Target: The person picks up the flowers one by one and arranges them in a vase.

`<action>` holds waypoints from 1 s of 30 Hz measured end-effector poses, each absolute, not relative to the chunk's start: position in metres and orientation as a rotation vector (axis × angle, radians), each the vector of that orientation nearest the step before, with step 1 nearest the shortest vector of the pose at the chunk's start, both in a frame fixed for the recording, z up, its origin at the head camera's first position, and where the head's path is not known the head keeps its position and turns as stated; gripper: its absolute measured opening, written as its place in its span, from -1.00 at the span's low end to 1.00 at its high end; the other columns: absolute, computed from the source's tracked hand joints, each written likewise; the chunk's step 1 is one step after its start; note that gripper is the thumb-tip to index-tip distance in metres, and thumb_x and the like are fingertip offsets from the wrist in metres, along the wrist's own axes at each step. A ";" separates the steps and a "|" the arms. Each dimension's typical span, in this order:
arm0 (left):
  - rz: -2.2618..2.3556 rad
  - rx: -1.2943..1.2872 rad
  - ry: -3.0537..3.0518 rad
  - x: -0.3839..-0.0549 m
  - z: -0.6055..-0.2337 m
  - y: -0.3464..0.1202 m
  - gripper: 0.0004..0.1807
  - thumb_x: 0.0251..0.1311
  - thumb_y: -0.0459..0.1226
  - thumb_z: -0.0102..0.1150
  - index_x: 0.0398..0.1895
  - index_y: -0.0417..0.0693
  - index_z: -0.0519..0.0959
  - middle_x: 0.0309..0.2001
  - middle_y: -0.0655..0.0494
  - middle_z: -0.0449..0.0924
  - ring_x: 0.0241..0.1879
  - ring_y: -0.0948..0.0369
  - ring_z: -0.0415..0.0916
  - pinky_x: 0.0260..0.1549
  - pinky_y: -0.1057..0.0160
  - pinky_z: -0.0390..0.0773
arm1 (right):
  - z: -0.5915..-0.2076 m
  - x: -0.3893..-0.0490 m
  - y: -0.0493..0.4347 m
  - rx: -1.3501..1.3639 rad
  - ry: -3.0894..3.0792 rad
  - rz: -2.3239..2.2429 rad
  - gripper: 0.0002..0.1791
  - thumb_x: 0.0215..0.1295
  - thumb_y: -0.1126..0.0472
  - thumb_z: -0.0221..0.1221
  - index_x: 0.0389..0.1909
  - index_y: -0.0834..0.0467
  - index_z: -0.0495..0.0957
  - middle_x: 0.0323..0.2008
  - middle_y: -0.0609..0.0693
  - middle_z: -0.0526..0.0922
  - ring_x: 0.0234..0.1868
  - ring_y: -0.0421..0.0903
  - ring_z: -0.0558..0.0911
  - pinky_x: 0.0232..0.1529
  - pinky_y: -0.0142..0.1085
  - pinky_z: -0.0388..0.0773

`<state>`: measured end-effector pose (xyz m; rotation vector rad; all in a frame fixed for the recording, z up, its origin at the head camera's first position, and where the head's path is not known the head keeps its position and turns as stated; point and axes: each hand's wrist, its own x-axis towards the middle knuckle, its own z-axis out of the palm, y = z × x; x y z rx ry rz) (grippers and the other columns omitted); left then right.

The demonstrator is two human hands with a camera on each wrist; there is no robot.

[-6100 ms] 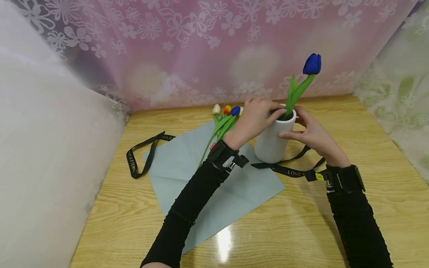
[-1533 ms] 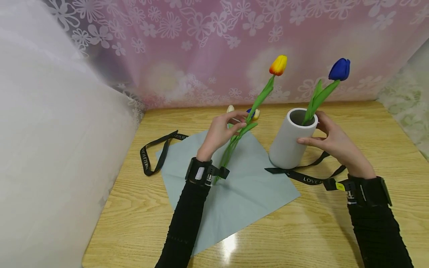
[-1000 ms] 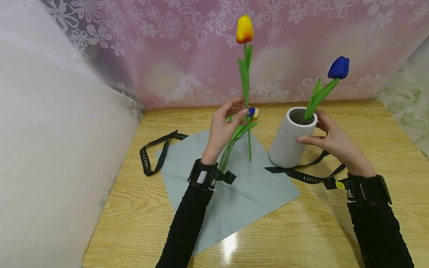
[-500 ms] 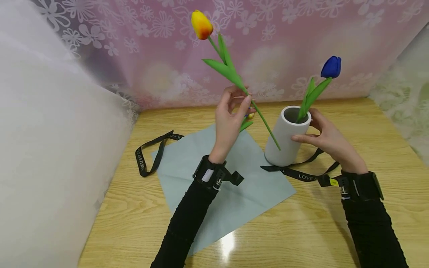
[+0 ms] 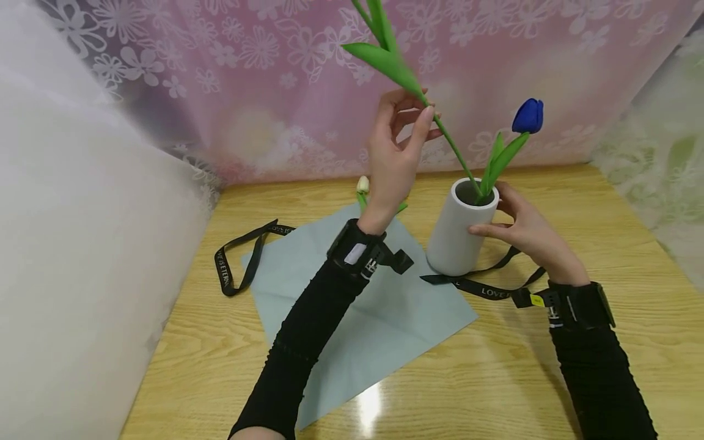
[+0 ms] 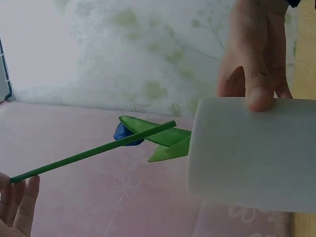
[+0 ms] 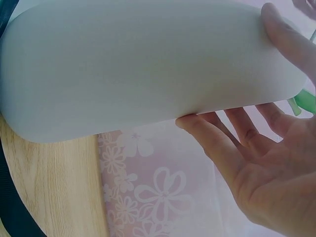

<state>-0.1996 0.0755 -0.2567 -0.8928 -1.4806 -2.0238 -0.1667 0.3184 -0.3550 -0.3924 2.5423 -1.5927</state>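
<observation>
My left hand point(image 5: 395, 150) pinches the thin green stem of a tulip point(image 5: 393, 64), held above the table by its stem. Its flower is out of the head view; earlier it shows yellow and orange. In the left wrist view the stem's lower tip point(image 6: 170, 124) lies just short of the rim of the white vase point(image 6: 252, 153). A blue tulip point(image 5: 528, 116) stands in the vase, leaning right. Around the vase's upper part my right hand point(image 5: 530, 232) grips, thumb in front and fingers on the far side, as the right wrist view shows with the vase wall point(image 7: 143, 69).
Pale blue-grey wrapping paper point(image 5: 352, 330) lies on the wooden table point(image 5: 522, 379). A white tulip point(image 5: 363, 184) shows behind my left forearm. Black lettered ribbon point(image 5: 222, 269) loops at the left; another ribbon point(image 5: 489, 292) curls beside the vase. A pink floral curtain point(image 5: 258, 122) hangs behind.
My left hand has picked up the yellow-orange tulip, raised it, tilted it and brought its stem's lower end to the vase mouth. The right hand keeps its hold on the vase.
</observation>
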 end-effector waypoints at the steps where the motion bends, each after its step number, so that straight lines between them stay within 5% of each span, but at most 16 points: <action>1: -2.007 -0.892 -1.508 -0.202 -0.257 0.078 -0.69 0.39 -0.60 0.03 0.15 -0.51 0.35 -0.02 -0.38 0.43 -0.06 -0.20 0.53 -0.12 0.11 0.72 | -0.355 -0.167 0.318 -0.392 2.545 -1.589 -0.07 0.28 0.24 0.39 0.57 -0.16 0.11 0.49 0.02 0.20 0.51 0.23 0.17 0.29 0.40 0.23; 17: -1.603 -0.859 -2.113 -0.215 -0.308 0.098 -0.72 0.42 -0.38 0.17 0.14 -0.26 0.50 -0.02 -0.12 0.63 -0.06 0.14 0.67 -0.12 0.50 0.61 | -0.354 -0.166 0.318 -0.400 2.570 -1.545 -0.05 0.33 0.25 0.35 0.59 -0.25 0.04 0.50 -0.02 0.19 0.49 0.16 0.22 0.24 0.07 0.45; 30: -1.197 -0.848 -2.419 -0.208 -0.326 0.103 -0.77 0.38 -0.19 0.27 0.00 -0.08 0.63 0.09 0.03 0.61 0.15 0.19 0.52 0.11 0.42 0.44 | -0.354 -0.165 0.317 -0.414 2.539 -1.585 -0.06 0.33 0.25 0.35 0.60 -0.15 0.03 0.52 0.06 0.13 0.51 0.26 0.14 0.27 0.36 0.30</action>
